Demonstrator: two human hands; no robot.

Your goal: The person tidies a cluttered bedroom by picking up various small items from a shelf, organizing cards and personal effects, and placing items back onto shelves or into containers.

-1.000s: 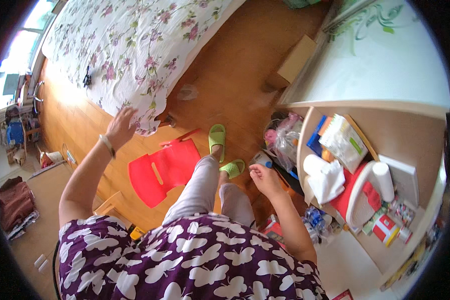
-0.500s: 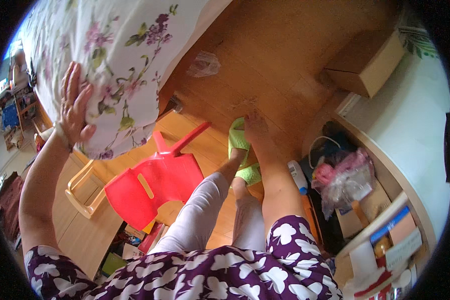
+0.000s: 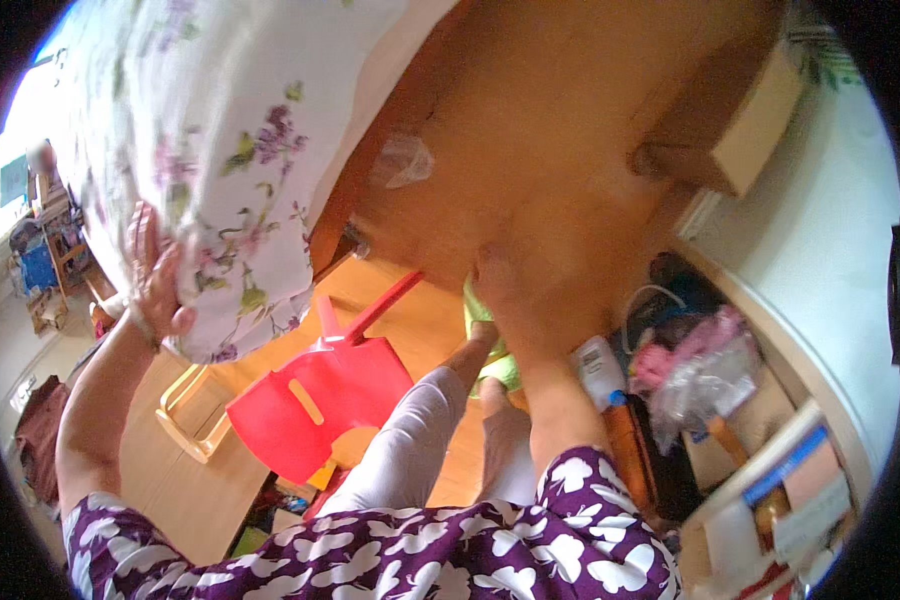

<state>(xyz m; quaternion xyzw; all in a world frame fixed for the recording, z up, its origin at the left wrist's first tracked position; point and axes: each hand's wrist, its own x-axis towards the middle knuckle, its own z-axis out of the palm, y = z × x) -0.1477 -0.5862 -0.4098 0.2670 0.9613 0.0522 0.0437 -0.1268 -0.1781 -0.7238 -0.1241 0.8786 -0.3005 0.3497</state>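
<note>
My left hand (image 3: 157,285) lies with its fingers stretched against a white cloth with purple flowers and green leaves (image 3: 232,190), near the cloth's lower left side. The cloth drapes over something large whose form is hidden. My right arm reaches down in front of me, and my right hand (image 3: 492,272) hangs above the lime-green slippers (image 3: 472,303) on my feet. Motion blur smears its fingers, and no held thing can be made out. A red plastic chair (image 3: 335,390) stands between my left arm and my legs.
A light wooden chair (image 3: 192,412) stands left of the red one. A clear plastic bag (image 3: 403,162) lies on the wooden floor. An open cardboard box (image 3: 755,135) is at the far right. Nearer, bags with pink contents (image 3: 705,365) and boxes line the wall.
My left hand and the flowered cloth under it have come lower in the picture. My right hand has swung slightly left and nearer, and is more blurred.
</note>
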